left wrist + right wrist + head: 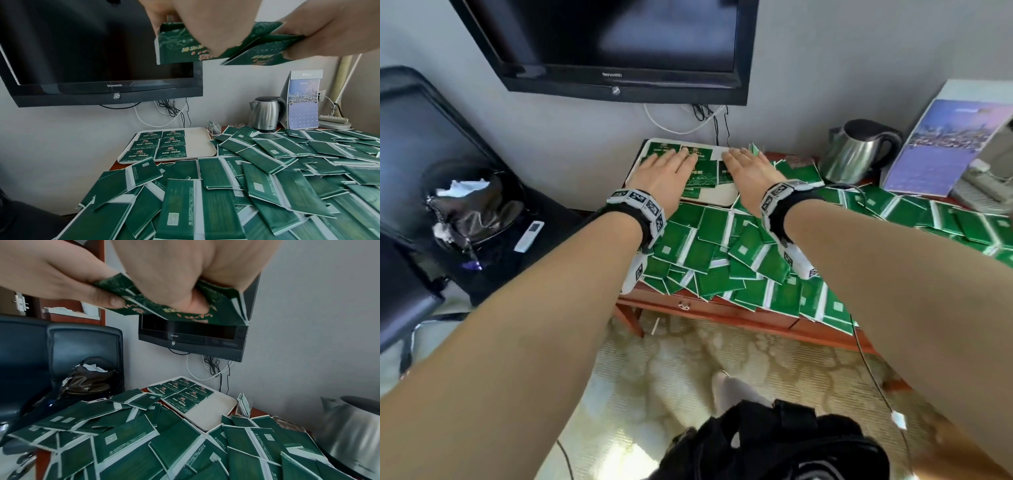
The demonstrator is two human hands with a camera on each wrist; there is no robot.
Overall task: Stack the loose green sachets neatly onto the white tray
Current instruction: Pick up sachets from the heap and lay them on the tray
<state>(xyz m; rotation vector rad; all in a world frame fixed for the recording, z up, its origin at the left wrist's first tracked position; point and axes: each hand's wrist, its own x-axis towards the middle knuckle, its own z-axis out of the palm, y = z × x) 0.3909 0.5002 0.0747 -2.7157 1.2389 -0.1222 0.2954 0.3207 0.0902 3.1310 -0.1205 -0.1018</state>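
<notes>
While both hands hover over the white tray (722, 200), their fingers (213, 47) (curled) pinch green sachets (185, 311).

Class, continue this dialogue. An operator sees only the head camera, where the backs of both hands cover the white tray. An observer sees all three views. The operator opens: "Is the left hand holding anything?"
Observer: Yes. The left hand pinches a fan of left-hand sachets.
Operator: And the right?
Observer: The right hand grips its own right-hand sachets.
Operator: What lies on the tray?
Observer: Six laid sachets, in two columns of three. The right part of the white tray is bare.
</notes>
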